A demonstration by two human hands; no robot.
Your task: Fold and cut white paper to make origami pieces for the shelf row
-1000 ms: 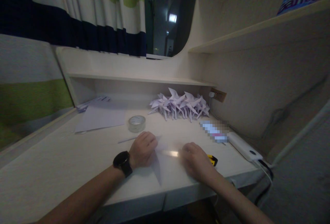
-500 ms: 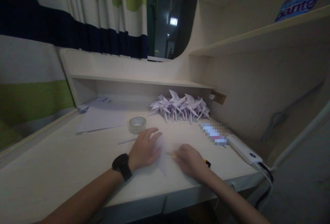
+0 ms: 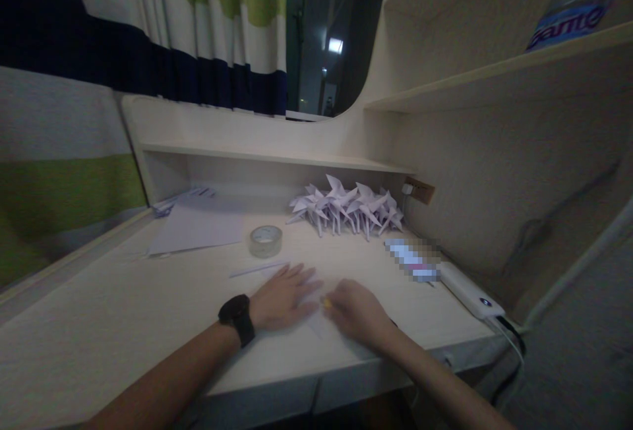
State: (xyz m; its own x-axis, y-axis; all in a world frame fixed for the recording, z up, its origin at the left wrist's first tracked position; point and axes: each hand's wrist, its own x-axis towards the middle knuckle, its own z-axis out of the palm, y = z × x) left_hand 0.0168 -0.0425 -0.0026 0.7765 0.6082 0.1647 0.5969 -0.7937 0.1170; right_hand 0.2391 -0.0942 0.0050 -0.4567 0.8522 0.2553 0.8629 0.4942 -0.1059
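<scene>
My left hand (image 3: 283,299), with a black watch on its wrist, lies flat with fingers spread over a piece of white paper (image 3: 315,327) on the desk. Most of that paper is hidden under the palm and fingers. Close to its right, my right hand (image 3: 360,312) is closed around a yellow and black utility knife (image 3: 327,302). Only a yellow bit at the fingertips and a dark end behind the hand show of it. A thin rolled paper stick (image 3: 254,270) lies just beyond my left hand, and a roll of clear tape (image 3: 266,241) stands behind the stick.
Several white paper pinwheels (image 3: 346,206) are piled at the back of the desk. White paper sheets (image 3: 198,222) lie at the back left. On the right are a phone (image 3: 411,260) and a white power strip (image 3: 472,291) with cables. A bottle (image 3: 568,14) stands on the upper shelf.
My left hand has flattened and spread over the paper, with its fingertips lower and further right. The right hand has shifted slightly left with the knife, closer to the left fingers.
</scene>
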